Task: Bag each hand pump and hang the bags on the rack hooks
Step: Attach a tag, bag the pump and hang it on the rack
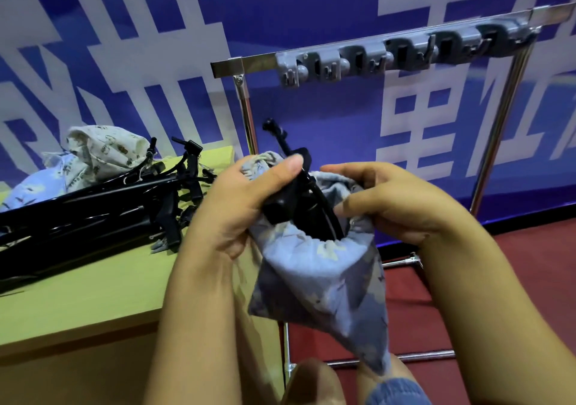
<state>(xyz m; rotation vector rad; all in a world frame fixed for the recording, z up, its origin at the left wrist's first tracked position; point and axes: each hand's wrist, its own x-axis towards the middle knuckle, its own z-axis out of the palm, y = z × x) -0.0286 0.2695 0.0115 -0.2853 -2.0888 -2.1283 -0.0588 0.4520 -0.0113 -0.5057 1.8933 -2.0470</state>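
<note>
Sliding a hand pump into its drawstring bag

Our left hand (246, 198) grips the black hand pump (299, 205) at the bag's mouth while our right hand (392, 198) pinches the blue bag (321, 276) rim, holding it open so the pump can drop in; more pumps (93, 214) and bags (106, 152) wait on the desk (93, 295), and the rack hooks (374, 58) hang bare behind
</note>
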